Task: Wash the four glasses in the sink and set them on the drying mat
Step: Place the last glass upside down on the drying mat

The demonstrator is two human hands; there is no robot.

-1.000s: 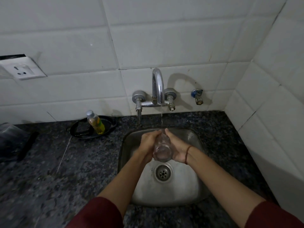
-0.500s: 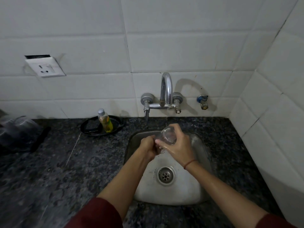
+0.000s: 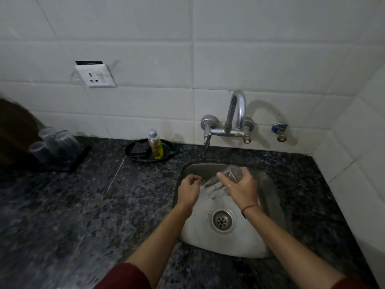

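Over sink [image 3: 245, 245] | right hand [image 3: 241, 187] grips glass [image 3: 216, 186] | bottle [image 3: 155, 146] label unreadable

The glass [image 3: 221, 182], clasped upright between both palms a second ago, now lies tilted with its mouth toward 7 o'clock in the right hand [image 3: 241, 188] alone, the left hand [image 3: 188, 191] drawn back to its rim, fingers curled.

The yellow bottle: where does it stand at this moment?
In the head view, the yellow bottle stands on a black tray, left of the tap, near the wall.
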